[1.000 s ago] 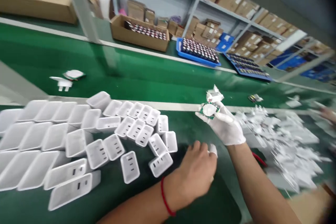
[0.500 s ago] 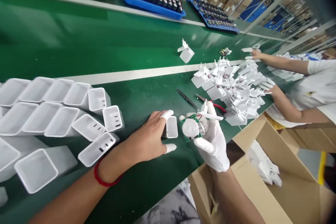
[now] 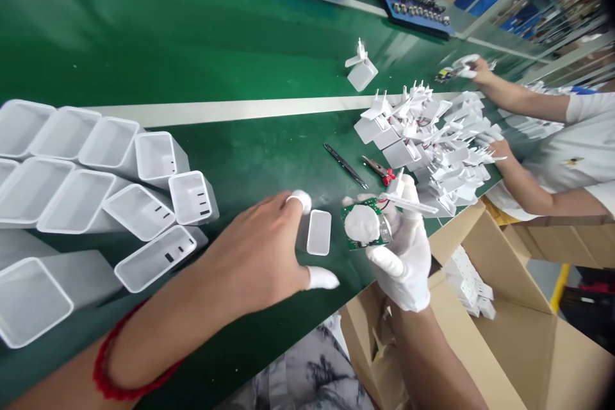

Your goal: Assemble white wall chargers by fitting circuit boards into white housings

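My left hand [image 3: 254, 256], bare with white finger cots on thumb and forefinger, curls around a small white charger shell [image 3: 318, 232] that stands open end up on the green belt. My right hand [image 3: 406, 256], in a white glove, grips a green circuit board with a white pad [image 3: 364, 225] and a white plug cap attached, held just right of the shell. A red cord circles my left wrist.
Several empty white shells [image 3: 144, 205] lie at the left. Tweezers [image 3: 344, 166] and red-handled cutters [image 3: 382, 172] rest beyond my hands. A pile of plug assemblies [image 3: 427, 141] lies at the right, where another person's hands [image 3: 497, 150] work. An open cardboard box [image 3: 509, 307] sits below the belt edge.
The view tipped down and closer. My left hand went from reaching among the shells to holding one upright shell, and my right hand brought the circuit board down beside it.
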`<state>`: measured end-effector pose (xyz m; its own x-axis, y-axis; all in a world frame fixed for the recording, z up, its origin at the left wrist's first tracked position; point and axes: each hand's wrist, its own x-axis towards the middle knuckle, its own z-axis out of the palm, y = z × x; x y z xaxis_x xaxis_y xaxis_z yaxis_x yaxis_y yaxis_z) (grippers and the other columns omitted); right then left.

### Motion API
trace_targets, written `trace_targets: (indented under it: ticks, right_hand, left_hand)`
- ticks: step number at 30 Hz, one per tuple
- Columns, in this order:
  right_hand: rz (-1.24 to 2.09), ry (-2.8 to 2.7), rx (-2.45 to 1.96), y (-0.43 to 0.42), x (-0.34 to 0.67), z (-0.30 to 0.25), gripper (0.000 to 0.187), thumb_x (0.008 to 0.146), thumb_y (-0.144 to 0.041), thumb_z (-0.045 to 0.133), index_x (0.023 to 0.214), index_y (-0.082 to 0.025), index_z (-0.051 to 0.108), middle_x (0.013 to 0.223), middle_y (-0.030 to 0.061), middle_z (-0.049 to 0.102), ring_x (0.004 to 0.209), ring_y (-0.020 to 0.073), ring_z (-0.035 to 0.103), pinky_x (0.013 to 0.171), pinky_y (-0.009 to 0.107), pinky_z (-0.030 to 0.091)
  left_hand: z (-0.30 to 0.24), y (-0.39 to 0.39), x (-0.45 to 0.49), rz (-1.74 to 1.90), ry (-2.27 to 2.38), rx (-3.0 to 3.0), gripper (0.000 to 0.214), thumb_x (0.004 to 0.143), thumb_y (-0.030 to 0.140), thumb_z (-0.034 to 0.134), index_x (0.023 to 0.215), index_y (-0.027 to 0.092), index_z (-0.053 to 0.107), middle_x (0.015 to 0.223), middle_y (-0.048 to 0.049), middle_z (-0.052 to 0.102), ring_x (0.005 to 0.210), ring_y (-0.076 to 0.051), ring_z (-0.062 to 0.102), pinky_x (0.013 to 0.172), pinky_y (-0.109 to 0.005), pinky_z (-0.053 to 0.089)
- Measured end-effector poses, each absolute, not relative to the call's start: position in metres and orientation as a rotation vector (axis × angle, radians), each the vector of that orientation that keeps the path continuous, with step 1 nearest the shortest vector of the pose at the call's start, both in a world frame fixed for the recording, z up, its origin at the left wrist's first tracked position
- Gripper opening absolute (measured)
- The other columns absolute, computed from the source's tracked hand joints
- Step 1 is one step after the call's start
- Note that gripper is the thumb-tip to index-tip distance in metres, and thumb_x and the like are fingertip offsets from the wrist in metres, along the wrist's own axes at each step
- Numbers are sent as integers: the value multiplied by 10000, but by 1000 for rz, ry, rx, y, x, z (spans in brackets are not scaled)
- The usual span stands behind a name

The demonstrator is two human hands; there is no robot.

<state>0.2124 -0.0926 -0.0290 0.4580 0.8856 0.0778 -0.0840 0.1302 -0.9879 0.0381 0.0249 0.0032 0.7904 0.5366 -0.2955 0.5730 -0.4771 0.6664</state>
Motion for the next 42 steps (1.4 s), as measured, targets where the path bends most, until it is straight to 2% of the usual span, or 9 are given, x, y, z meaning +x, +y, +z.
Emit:
trace_targets:
  ticks: [2, 4, 10, 15, 19, 24, 28, 39, 42]
  right_hand:
    - [839, -885, -1235, -92, 208, -29, 1000, 662, -298, 876, 1475, -399, 302, 1143, 34, 687, 1094, 274, 663, 962, 481, 542]
    - [850, -900, -1279, -91, 202, -29, 1030, 654, -305, 883, 1480, -404, 276, 1199, 44, 673, 1134, 274, 649, 1021, 496, 502]
    - [896, -877, -1390, -88, 194, -37, 1105, 620, -378, 897, 1493, -402, 221, 1470, 82, 470, 1258, 300, 568, 1100, 543, 436]
    - [887, -915, -1381, -86, 196, -42, 995, 636, -339, 896, 1439, -465, 323, 1580, 30, 291, 1219, 282, 600, 1077, 517, 481]
    - [923, -929, -1361, -87, 196, -45, 891, 643, -278, 895, 1370, -496, 429, 1535, -9, 359, 1248, 280, 579, 1089, 533, 469]
    - [933, -919, -1408, -88, 196, -52, 697, 645, -412, 875, 1257, -476, 547, 1592, -76, 229, 1287, 316, 538, 1098, 598, 438]
    - [1012, -904, -1499, -90, 198, -52, 754, 601, -463, 887, 1264, -495, 532, 1557, -64, 308, 1375, 341, 436, 1087, 616, 448]
    - [987, -1073, -1586, -88, 204, -42, 662, 659, -301, 872, 1242, -433, 588, 1455, -19, 461, 1340, 332, 476, 1111, 595, 434]
    - [1020, -1071, -1538, -94, 199, -44, 858, 637, -294, 893, 1377, -410, 475, 1478, 14, 443, 1389, 319, 421, 1155, 579, 369]
  left_hand:
    - [-17, 28, 36, 59, 667, 2223, 562, 682, 399, 769, 1151, 181, 548, 1343, -116, 523, 1254, -326, 504, 1021, -415, 456]
    - [-38, 27, 39, 115, 561, 2186, 547, 751, 277, 713, 1249, 183, 507, 1423, -101, 463, 1337, -281, 427, 1084, -384, 408]
    - [-63, 22, 51, 267, 624, 2133, 536, 759, 215, 702, 1261, 175, 517, 1289, -102, 580, 1215, -277, 542, 1017, -384, 453]
    - [-64, 24, 50, 300, 611, 2130, 520, 742, 208, 719, 1229, 166, 543, 1251, -89, 602, 1180, -269, 566, 984, -358, 470]
    - [-66, 25, 50, 291, 621, 2138, 582, 719, 158, 709, 1268, 150, 517, 1267, -103, 596, 1187, -282, 562, 972, -372, 479]
    - [-65, 25, 51, 303, 598, 2121, 494, 712, 144, 714, 1178, 164, 553, 1184, -84, 624, 1138, -260, 575, 962, -372, 479]
    - [-65, 26, 51, 303, 592, 2112, 445, 712, 131, 708, 1126, 190, 555, 1171, -70, 621, 1131, -249, 574, 962, -364, 477]
    - [-66, 26, 49, 308, 569, 2088, 431, 676, 54, 650, 1064, 209, 543, 1112, -43, 614, 1077, -236, 582, 905, -352, 496]
    - [-65, 26, 50, 310, 575, 2103, 405, 678, 73, 669, 1043, 203, 548, 1106, -45, 615, 1065, -239, 586, 907, -355, 496]
